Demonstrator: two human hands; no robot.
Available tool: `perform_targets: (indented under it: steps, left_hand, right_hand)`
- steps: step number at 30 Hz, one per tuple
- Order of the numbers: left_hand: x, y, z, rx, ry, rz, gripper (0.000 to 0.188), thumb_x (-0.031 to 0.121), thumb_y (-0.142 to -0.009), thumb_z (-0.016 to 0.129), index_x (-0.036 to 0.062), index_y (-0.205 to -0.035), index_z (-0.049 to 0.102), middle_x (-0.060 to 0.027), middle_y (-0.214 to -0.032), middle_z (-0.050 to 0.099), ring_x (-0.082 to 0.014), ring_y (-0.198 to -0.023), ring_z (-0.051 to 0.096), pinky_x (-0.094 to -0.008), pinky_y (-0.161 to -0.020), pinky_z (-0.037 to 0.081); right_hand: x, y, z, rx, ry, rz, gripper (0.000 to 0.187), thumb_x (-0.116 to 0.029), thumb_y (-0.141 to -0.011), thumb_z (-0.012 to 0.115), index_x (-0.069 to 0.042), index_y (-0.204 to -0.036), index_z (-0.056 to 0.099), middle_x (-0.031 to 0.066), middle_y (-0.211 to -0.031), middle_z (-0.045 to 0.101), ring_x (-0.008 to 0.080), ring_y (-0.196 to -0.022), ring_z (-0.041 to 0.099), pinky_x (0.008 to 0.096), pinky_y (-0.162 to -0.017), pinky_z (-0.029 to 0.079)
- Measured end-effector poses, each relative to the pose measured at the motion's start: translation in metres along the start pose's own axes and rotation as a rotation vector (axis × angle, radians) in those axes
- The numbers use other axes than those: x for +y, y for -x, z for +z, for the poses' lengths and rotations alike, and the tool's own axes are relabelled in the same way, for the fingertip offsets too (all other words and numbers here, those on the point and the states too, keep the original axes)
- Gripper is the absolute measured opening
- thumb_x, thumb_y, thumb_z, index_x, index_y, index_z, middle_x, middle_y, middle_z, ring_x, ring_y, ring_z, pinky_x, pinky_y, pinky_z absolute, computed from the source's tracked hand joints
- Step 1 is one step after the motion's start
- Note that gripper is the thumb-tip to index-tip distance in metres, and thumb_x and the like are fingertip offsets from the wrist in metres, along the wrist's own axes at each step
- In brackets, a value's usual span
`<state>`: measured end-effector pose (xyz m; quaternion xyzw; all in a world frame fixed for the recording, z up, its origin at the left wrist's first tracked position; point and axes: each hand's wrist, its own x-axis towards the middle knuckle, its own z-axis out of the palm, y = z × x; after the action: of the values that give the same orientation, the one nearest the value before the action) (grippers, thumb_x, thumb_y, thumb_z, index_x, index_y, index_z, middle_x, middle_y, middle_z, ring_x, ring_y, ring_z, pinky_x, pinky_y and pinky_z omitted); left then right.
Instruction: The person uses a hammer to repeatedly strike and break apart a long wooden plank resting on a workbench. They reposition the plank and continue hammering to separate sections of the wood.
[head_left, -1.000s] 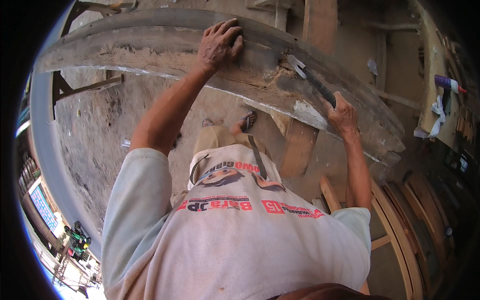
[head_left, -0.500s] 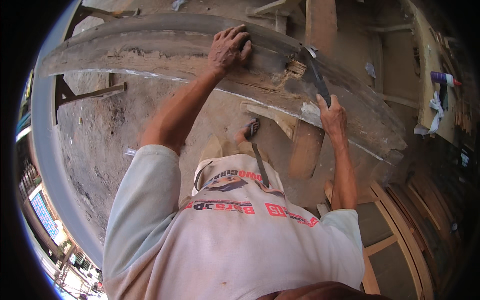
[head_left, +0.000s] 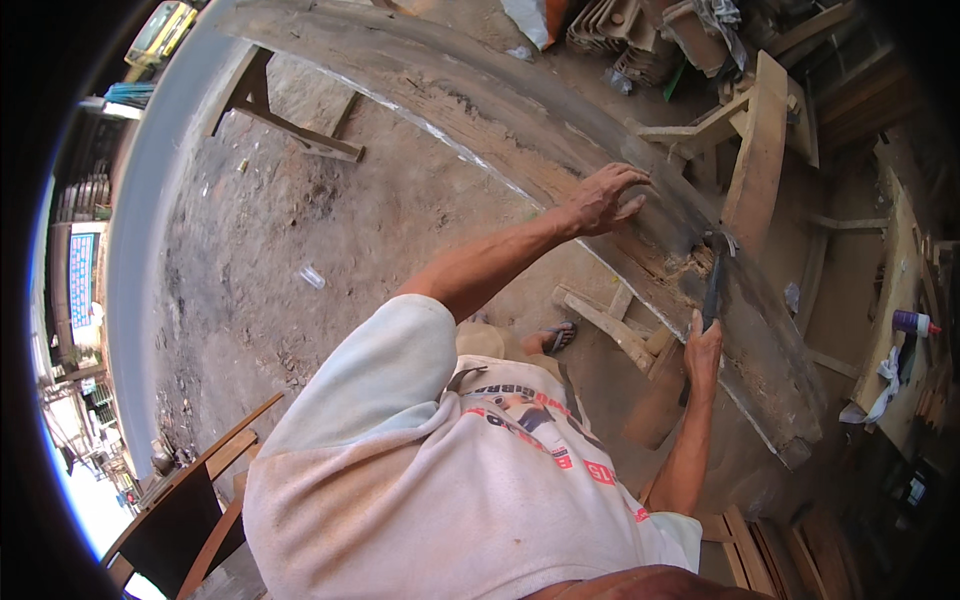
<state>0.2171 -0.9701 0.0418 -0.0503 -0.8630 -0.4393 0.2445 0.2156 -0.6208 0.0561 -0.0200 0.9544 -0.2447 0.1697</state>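
Observation:
A long, weathered wooden beam (head_left: 500, 120) runs slantwise from the far left to the near right. My left hand (head_left: 608, 198) is over its upper face, fingers stretched and apart, holding nothing; whether the palm presses on the wood I cannot tell. To the right of it, a broken, splintered hollow (head_left: 692, 262) shows rough pale brown wood. My right hand (head_left: 703, 345) is wrapped round the dark handle of a hammer (head_left: 712, 285). The hammer's metal head is at the right edge of that hollow; whether it touches the wood is unclear.
Wooden trestles (head_left: 755, 165) stand by the beam, one at the far left (head_left: 255, 95). At right, a plank (head_left: 890, 290) bears a purple bottle with a red cap (head_left: 914, 323) and a white rag (head_left: 885, 385). Scrap wood (head_left: 625, 35) lies at the back.
My view has turned, so the beam now slants more steeply. The hammer head has come nearer the splintered hollow. My left hand's fingers are stretched out more loosely over the beam.

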Motion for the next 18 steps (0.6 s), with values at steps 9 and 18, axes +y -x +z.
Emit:
perform_targets:
  steps: [9,18]
  left_hand:
    - [-0.057,0.474,-0.153,-0.485,-0.214,-1.385,0.063,0.045,-0.094,0.064,-0.0072,-0.129,0.063,-0.0310,-0.128,0.065,-0.0417,-0.120,0.064,-0.0458,-0.102,0.051]
    - [-0.097,0.672,-0.275,-0.081,-0.152,-1.826,0.052,0.036,-0.092,0.067,-0.0126,-0.109,0.070,-0.0308,-0.103,0.073,-0.0392,-0.105,0.071,-0.0454,-0.090,0.054]
  right_hand:
    - [-0.089,0.062,0.042,0.211,-0.293,-0.090,0.045,-0.038,-0.103,0.055,0.006,-0.093,0.060,0.0165,-0.076,0.056,0.0267,-0.071,0.051,0.0440,-0.069,0.044]
    - [-0.189,0.090,0.165,0.085,-0.241,-0.106,0.047,-0.041,-0.103,0.056,0.006,-0.098,0.059,0.0233,-0.080,0.062,0.0407,-0.078,0.063,0.0501,-0.072,0.047]
